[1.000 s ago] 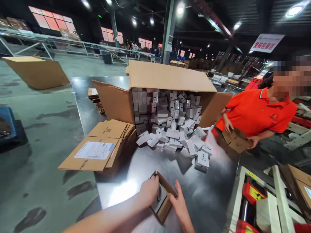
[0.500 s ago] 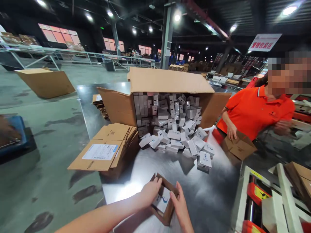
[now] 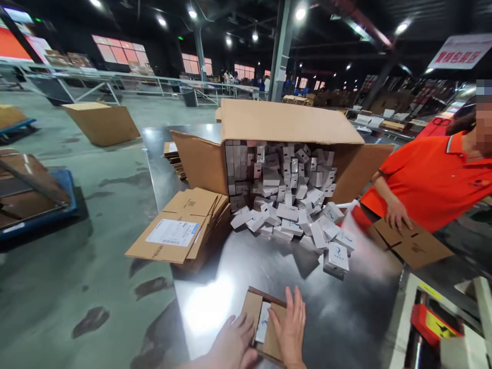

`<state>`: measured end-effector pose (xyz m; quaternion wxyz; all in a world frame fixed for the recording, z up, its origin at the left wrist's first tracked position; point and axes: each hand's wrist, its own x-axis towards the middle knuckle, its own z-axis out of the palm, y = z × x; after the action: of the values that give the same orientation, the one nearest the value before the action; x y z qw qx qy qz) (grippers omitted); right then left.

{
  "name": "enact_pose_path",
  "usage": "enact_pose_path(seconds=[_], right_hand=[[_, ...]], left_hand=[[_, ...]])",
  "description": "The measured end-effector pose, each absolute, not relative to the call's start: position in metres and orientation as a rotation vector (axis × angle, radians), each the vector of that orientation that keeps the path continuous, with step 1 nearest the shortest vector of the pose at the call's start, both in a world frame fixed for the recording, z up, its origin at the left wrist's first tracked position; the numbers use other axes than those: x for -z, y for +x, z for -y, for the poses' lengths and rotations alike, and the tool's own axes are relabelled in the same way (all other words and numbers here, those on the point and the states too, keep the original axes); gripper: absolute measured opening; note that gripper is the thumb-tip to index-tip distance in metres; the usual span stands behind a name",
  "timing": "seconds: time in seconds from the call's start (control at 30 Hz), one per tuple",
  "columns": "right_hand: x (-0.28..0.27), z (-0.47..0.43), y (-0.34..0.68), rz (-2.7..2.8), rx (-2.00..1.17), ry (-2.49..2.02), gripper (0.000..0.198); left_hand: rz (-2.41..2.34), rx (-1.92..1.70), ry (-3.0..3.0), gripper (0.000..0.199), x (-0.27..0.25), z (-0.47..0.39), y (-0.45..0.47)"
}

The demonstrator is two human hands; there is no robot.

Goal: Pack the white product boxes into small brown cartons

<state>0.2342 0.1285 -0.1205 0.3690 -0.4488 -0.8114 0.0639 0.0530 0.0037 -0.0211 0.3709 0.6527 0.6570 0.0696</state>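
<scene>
A small brown cardboard box (image 3: 252, 302) lies on the metal table near me, its two side flaps folded partly inward. Between the flaps shows a white box (image 3: 263, 323) with a blue mark. My left hand (image 3: 232, 341) rests at the left flap, fingers extended and thumb at the near side. On the right flap my right hand (image 3: 290, 325) presses flat, its fingers stretched out. Beyond them, a pile of small white boxes (image 3: 290, 211) spills from a large carton (image 3: 288, 120) lying on its side.
Flattened cardboard boxes (image 3: 172, 230) with a label sit at the left on the table (image 3: 249, 266). A co-worker in an orange shirt (image 3: 434, 179) holds a brown carton (image 3: 417, 243) at the right. A machine with red parts (image 3: 432, 323) stands at the lower right.
The small box's side flaps have come down over the white box inside. My hands have moved from its walls onto the flaps. The view has turned left; the co-worker's carton looks flatter.
</scene>
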Motion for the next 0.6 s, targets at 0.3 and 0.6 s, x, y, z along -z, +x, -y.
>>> enact_pose_path(seconds=[0.3,0.6], right_hand=[[0.103,-0.113,0.290,2.618,-0.368,-0.937,0.048],[0.087,-0.096,0.303,2.880,-0.379,-0.932,0.049]], left_hand=[[-1.954,-0.636,1.010,0.083,0.026,-0.036,0.025],[-1.704,-0.756,1.055,0.082,0.046,-0.026,0.017]])
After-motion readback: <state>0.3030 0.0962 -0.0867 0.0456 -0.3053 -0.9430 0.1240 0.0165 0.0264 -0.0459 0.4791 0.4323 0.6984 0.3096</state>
